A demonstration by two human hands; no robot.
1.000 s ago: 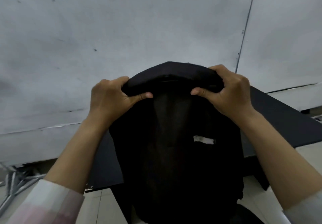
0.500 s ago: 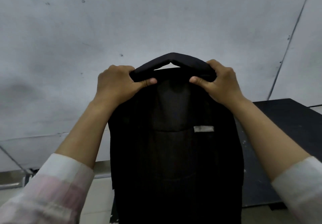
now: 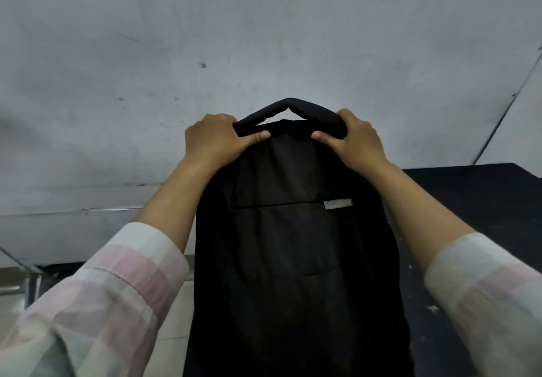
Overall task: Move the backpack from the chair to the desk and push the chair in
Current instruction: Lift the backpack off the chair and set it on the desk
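Observation:
A black backpack (image 3: 296, 259) hangs upright in front of me, filling the lower middle of the view, with a small grey label on its front. My left hand (image 3: 212, 139) grips the left end of its padded top handle (image 3: 289, 109). My right hand (image 3: 356, 142) grips the handle's right end. A black desk (image 3: 469, 206) lies to the right, and the bag's right side overlaps its top in the view. The chair is not in view.
A grey wall (image 3: 264, 39) stands close behind the backpack. Pale floor tiles (image 3: 173, 318) show at the lower left, beside a metal frame (image 3: 17, 282) at the left edge.
Both hands have kept their hold on the handle. The backpack hangs higher and closer to me than a second ago. The view has turned left, so the desk sits further right.

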